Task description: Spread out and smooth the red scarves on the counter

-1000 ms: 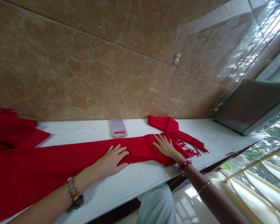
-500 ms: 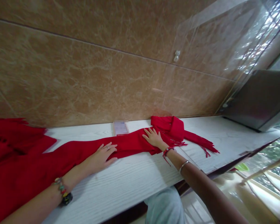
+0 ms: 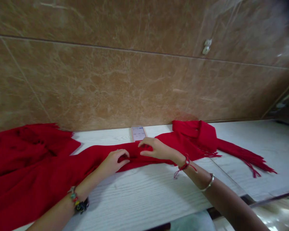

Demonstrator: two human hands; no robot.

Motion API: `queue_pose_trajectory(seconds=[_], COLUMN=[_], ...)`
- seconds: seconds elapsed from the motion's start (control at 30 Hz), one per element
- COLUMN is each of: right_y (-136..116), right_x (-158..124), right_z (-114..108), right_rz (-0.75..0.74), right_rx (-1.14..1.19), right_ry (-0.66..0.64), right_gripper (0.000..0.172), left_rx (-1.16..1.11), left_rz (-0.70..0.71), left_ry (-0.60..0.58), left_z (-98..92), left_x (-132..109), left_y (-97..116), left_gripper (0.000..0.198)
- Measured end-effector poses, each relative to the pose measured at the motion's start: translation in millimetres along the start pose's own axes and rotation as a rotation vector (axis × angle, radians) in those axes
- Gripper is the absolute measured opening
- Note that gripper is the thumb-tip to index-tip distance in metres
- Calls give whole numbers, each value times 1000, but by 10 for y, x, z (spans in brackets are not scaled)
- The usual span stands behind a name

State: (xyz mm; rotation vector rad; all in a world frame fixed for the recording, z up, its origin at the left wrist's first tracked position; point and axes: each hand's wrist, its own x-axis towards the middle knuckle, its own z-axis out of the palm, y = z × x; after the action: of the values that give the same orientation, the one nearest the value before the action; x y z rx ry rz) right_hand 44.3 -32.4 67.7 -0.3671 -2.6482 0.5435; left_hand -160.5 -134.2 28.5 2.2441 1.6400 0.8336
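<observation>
A long red scarf (image 3: 40, 173) with fringed ends lies stretched along a white table (image 3: 144, 195). My left hand (image 3: 114, 162) rests on its middle with the fingers curled into the cloth, pinching it. My right hand (image 3: 155, 149) sits just to the right, thumb and fingers closed on the same stretch of scarf. The two hands nearly touch. The scarf's right end (image 3: 243, 155) is folded over near the wall and trails its fringe across the table. The left part bunches up wide at the left edge.
A phone (image 3: 138, 133) lies face up by the wall, just behind my hands. A brown marble-tiled wall (image 3: 135, 80) runs along the table's far edge. My light trousers (image 3: 195, 223) show below the table's front edge.
Both hands lay flat and apart on the scarf; now they have come together at its middle and closed on the cloth. The view has swung to the left.
</observation>
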Motion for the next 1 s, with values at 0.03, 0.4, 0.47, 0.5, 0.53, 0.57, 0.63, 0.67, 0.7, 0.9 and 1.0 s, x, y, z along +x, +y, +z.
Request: queue_pose_trajectory(seconds=[0.03,0.4,0.47,0.5,0.53,0.57,0.63,0.67,0.7,0.9,1.0], right_y=[-53,-103,-79,-67,-57,-51,-56,-64,-73,-59,-9], right_x=[-45,-212,-201,-198,-197,-196,-195,-195,-194,-185,-180], right_z=[43,95,86,83,80,79,84,92,104,222,247], right_rz=[-25,45,37,35,38,44,44,38,32,91,122], right_rx=[10,-252,-237,-225,-216,-209,-193,-189,-192,-238,-220], right_ry=[-38,-235,-205,-191,-177,-166,-158,-158,-156,-88,-49], right_gripper=[30,30,25,23,22,22,27,33,41,38,26], left_rx=[15,106,135,151,165,174,184,188,192,298,363], left_rz=[4,81,85,87,87,86,90,91,91,31,23], left_ry=[-16,-81,-60,-42,-19,7,56,80,97,95,109], left_z=[11,44,50,55,60,63,63,61,59,89,121], left_x=[-11,-66,-74,-75,-73,-70,-61,-56,-53,-62,-83], left_y=[-5,32,46,53,59,64,69,68,65,44,55], left_gripper=[6,27,32,31,27,24,20,17,15,9,10])
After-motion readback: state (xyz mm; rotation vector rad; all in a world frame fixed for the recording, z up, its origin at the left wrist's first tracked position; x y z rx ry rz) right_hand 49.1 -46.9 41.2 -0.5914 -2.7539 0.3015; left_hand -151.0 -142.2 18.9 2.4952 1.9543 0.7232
